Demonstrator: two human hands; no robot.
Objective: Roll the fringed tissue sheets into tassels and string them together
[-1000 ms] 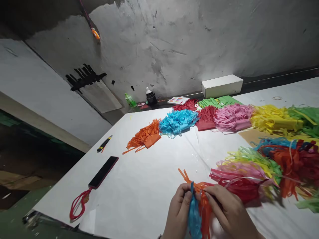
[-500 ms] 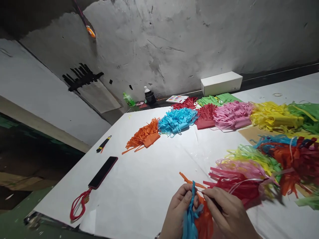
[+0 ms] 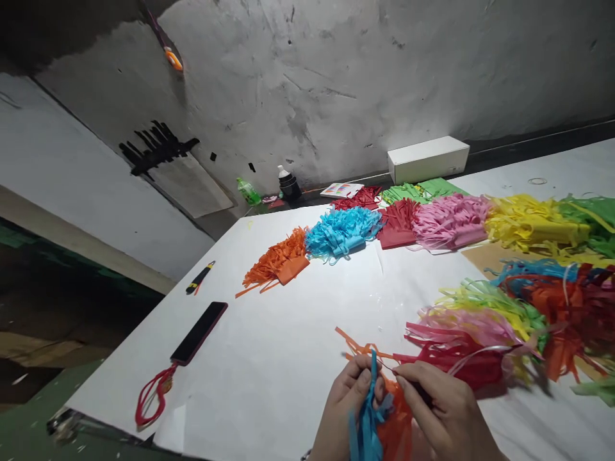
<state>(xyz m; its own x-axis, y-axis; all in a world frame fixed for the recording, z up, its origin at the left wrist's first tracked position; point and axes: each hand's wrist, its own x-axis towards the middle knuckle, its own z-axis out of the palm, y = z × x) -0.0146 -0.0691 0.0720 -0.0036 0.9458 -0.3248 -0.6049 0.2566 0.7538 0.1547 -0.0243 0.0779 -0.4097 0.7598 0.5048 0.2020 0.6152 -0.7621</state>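
Note:
At the near side of the table my left hand (image 3: 348, 400) is closed around a blue paper tassel (image 3: 369, 426), its fringe hanging down in strips. Orange fringe (image 3: 394, 422) hangs between my two hands, and a few orange strips (image 3: 360, 346) stick out beyond the fingertips. My right hand (image 3: 439, 403) pinches a thin dark thread (image 3: 385, 366) that runs across to the left hand's fingers. Just past the right hand lies a garland of bunched fringe, with a red tassel (image 3: 451, 355) closest.
Fringed paper bundles line the back: orange (image 3: 288, 261), blue (image 3: 342, 232), dark red (image 3: 398, 224), pink (image 3: 450, 223), yellow (image 3: 533, 224). To the left lie a phone (image 3: 199, 333) with a red cord and a utility knife (image 3: 200, 278). A white box (image 3: 429, 160) stands by the wall.
My right hand has drawn slightly to the right, away from the left, with the thread between them. The orange strips beyond the fingers have shifted left.

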